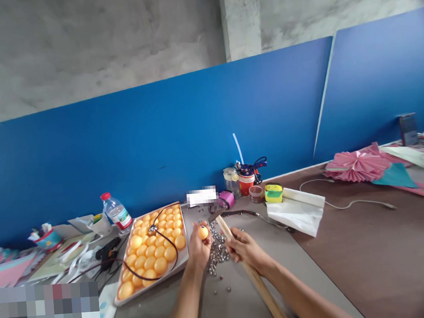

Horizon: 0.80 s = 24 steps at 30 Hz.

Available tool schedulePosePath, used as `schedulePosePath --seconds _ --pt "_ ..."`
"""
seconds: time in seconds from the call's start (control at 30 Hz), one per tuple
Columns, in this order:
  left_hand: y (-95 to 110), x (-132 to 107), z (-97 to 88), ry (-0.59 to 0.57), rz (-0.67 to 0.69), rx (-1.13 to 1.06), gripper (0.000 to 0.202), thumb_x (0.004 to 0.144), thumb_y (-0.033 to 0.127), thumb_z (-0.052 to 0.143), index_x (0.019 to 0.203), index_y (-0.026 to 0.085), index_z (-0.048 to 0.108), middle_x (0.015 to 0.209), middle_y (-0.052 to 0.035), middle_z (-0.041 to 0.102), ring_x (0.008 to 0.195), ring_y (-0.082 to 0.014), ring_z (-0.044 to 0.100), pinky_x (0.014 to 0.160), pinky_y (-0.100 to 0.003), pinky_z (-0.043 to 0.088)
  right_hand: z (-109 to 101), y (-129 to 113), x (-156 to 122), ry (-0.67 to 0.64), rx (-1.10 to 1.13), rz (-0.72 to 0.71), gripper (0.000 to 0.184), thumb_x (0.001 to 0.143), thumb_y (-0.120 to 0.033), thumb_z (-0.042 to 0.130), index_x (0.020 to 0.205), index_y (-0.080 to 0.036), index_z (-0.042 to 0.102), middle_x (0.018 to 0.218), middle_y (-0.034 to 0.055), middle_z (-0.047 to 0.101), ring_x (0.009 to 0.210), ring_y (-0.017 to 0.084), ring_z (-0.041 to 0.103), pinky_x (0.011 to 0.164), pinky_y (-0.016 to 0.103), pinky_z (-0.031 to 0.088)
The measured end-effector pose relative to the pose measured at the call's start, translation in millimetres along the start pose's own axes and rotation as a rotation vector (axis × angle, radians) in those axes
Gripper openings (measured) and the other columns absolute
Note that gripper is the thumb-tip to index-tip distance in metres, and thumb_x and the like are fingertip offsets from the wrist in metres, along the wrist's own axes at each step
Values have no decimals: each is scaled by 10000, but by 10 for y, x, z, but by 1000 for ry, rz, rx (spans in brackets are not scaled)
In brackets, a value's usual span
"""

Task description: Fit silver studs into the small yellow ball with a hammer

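Observation:
My left hand (199, 247) is closed around an orange table tennis ball (203, 232), whose top shows between thumb and fingers. My right hand (247, 247) grips a hammer (259, 284) by its pale wooden handle; its dark head lies close to the ball, and I cannot tell whether they touch. Below and between my hands, many small shiny metal pieces (218, 248) lie heaped on the grey mat (244, 302). To the left, a white tray (148, 290) holds rows of orange balls (160, 265), with a dark cord (176, 244) lying across them.
A red-capped bottle (117, 213) stands behind the tray. Along the blue partition (181, 132) are a clear jar (231, 183), a red cup of tools (247, 183), a purple object (226, 199) and a yellow-green container (273, 192). A plastic roll (300, 208) and white cable (360, 203) lie right.

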<state>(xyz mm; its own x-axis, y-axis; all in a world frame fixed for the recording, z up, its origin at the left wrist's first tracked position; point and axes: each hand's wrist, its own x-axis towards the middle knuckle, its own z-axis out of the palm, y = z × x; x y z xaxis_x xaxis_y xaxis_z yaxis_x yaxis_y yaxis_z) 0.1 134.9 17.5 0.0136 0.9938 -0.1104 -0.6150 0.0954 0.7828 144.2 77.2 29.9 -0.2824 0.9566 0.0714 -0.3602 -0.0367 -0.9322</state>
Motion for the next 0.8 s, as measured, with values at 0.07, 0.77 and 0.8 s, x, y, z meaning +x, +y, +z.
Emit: schedulePosePath --seconds 0.07,0.77,0.8 --pt "-3 -7 5 -8 41 47 475 714 599 566 849 145 546 643 5 547 418 -41 380 440 -190 304 5 -13 -8 36 6 -29 228 763 -355 528 881 -195 419 555 -90 453 370 27 345 400 179 272" --pt "23 -52 -34 9 293 336 492 792 630 410 901 164 525 662 2 520 462 -60 399 439 -197 293 2 52 -4 7 -40 101 241 744 -336 530 901 -185 426 530 -88 470 340 30 334 363 179 236" --pt "21 -54 -34 -7 286 331 479 792 623 420 893 167 526 668 2 521 470 -61 404 450 -198 305 -12 22 1 13 11 88 276 739 -355 544 923 -183 430 532 -88 472 342 29 334 370 181 242"
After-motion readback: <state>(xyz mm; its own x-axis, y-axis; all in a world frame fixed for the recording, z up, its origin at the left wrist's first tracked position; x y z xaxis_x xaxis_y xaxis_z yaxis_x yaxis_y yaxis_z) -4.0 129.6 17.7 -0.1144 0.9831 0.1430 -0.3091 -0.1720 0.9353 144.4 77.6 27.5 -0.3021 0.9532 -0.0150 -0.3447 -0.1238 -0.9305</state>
